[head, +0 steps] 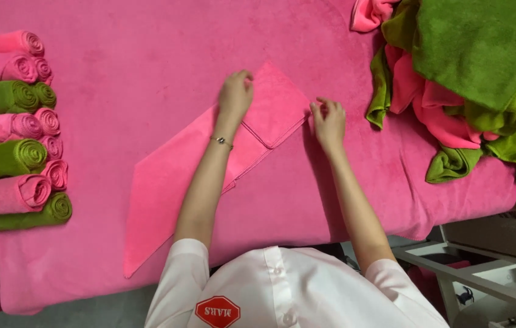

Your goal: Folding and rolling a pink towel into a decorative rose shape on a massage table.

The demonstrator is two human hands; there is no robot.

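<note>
A pink towel lies folded into a long slanted band on the pink-covered table. Its upper end is turned over into a square flap. My left hand presses flat on the left part of that flap, fingers together, with a thin bracelet on the wrist. My right hand pinches the flap's right corner edge with its fingertips. Both forearms reach out from a white short-sleeved shirt at the bottom of the view.
Several rolled pink and green towels are stacked in a column along the table's left edge. A loose heap of green and pink towels fills the top right. A white metal frame stands below the table's right end.
</note>
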